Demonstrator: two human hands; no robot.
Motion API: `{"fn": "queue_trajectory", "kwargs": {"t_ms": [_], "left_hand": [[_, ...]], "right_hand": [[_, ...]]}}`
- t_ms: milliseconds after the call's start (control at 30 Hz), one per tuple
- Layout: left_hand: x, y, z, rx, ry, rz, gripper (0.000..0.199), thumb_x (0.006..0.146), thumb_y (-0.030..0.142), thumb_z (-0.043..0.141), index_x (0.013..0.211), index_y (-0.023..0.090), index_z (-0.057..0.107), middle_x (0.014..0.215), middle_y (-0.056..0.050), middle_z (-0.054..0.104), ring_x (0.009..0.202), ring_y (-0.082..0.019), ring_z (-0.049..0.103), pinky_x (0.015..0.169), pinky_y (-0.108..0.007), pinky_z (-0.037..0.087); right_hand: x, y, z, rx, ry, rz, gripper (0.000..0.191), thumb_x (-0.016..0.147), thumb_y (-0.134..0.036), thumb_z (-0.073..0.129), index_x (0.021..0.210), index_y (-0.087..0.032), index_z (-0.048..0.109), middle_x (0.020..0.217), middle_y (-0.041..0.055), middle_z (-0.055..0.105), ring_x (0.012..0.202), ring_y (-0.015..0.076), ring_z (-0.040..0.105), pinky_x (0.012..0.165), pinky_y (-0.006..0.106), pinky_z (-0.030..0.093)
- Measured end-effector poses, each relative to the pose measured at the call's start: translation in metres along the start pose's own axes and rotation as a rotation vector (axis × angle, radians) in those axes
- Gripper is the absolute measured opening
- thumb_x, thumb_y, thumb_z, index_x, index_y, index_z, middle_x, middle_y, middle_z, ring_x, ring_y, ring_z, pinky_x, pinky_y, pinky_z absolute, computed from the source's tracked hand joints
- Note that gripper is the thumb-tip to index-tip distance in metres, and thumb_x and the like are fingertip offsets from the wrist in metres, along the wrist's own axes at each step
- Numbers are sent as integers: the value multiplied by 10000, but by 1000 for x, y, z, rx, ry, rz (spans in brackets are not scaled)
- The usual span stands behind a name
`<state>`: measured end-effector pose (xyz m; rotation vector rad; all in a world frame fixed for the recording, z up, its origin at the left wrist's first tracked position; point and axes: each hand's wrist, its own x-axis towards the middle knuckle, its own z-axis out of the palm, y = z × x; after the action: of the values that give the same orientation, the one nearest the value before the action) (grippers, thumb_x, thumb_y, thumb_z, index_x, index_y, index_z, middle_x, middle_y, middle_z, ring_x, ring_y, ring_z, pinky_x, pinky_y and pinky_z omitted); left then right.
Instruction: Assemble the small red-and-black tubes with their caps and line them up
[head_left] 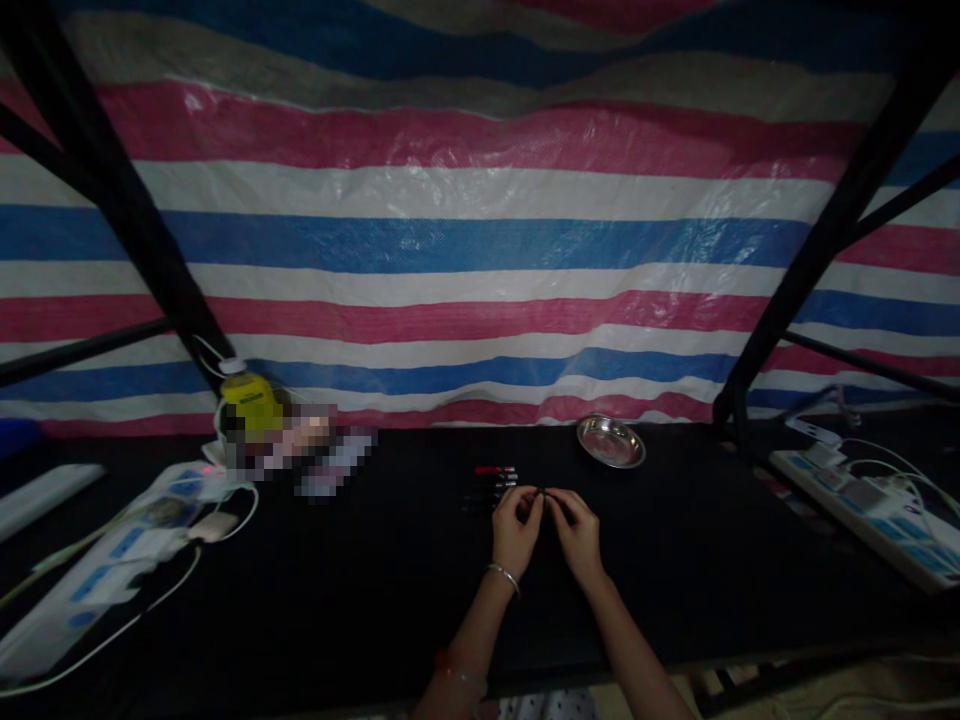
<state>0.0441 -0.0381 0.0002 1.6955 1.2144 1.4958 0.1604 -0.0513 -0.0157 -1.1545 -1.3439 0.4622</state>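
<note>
My left hand (pixel 517 527) and my right hand (pixel 574 530) meet fingertip to fingertip over the black table. Both are closed in a pinch on a small dark piece (pixel 543 491), most of which the fingers hide, so its kind cannot be made out. Just beyond my left hand lies a red pen-like stick (pixel 491 470) with a pale end. Several black pen-like sticks (pixel 487 497) lie in a row nearer to me, partly covered by that hand. A silver bracelet circles my left wrist.
A round metal dish (pixel 611 442) stands at the back right. Power strips with cables lie at the left (pixel 112 560) and right (pixel 877 510). A yellow bottle (pixel 255 400) is at the back left. Dark frame posts rise on both sides before a striped sheet (pixel 480 240).
</note>
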Motion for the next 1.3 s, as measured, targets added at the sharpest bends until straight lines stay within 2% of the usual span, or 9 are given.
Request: {"fn": "queue_trajectory", "kwargs": {"t_ms": [133,233,300,400,533,767,1033,1133,1300], "left_hand": [[10,-5,-22,73,119,-44,210,826,312,466,843,175,624,797,-50,625,711,-154,580,668,-285,475],[21,-19,-47,254,177,-88,183,817,259,462,866,194,626,829,-51,644,779,-182,584,745,-330,462],[29,-30,-61,390,158,-165,171,792,211,486,903,194,615,877,-55,658,840,-200,588,778,-348,447],[38,-42,-74,494,43,-303,183,783,179,508,944,195,594,928,-52,673,914,-202,597,810,-347,427],[43,-44,-76,535,-54,-316,197,807,175,484,982,193,571,921,-49,685,924,-193,608,826,-345,410],[34,-43,-72,542,-43,-240,195,796,181,498,970,195,586,894,-50,694,909,-212,616,827,-372,427],[27,-43,-66,226,115,-99,278,769,136,467,1010,183,599,934,-69,653,806,-167,636,772,-327,509],[27,-38,-67,230,182,-19,267,767,153,468,976,191,630,946,-63,624,837,-170,617,806,-337,504],[28,-35,-72,255,245,15,222,764,192,500,907,182,670,892,-62,605,841,-179,603,783,-324,507]], "right_hand": [[2,8,0,-96,26,35,230,827,-349,515,920,-203,666,907,78,656,884,217,589,815,371,463],[5,14,2,-154,52,72,241,826,-374,508,908,-206,660,866,74,651,841,218,579,770,363,464],[8,18,5,-189,50,80,249,829,-386,496,900,-210,658,841,70,649,809,217,576,739,354,463],[14,20,14,-258,-9,55,228,829,-371,492,870,-223,661,815,60,653,794,215,576,727,344,450],[23,18,29,-319,-82,25,185,823,-308,492,825,-231,661,804,51,664,792,212,584,723,333,438],[24,17,51,-356,-73,9,156,809,-282,510,813,-237,659,773,45,668,769,222,592,737,360,424],[17,7,52,-195,30,-5,197,837,-320,494,885,-211,651,861,70,644,831,207,580,774,347,439],[17,-3,52,-133,37,-38,197,844,-300,487,915,-205,644,875,71,638,852,199,576,790,340,443],[16,-9,51,-88,18,-76,194,848,-296,487,920,-207,643,874,70,631,851,195,573,782,336,451]]}}
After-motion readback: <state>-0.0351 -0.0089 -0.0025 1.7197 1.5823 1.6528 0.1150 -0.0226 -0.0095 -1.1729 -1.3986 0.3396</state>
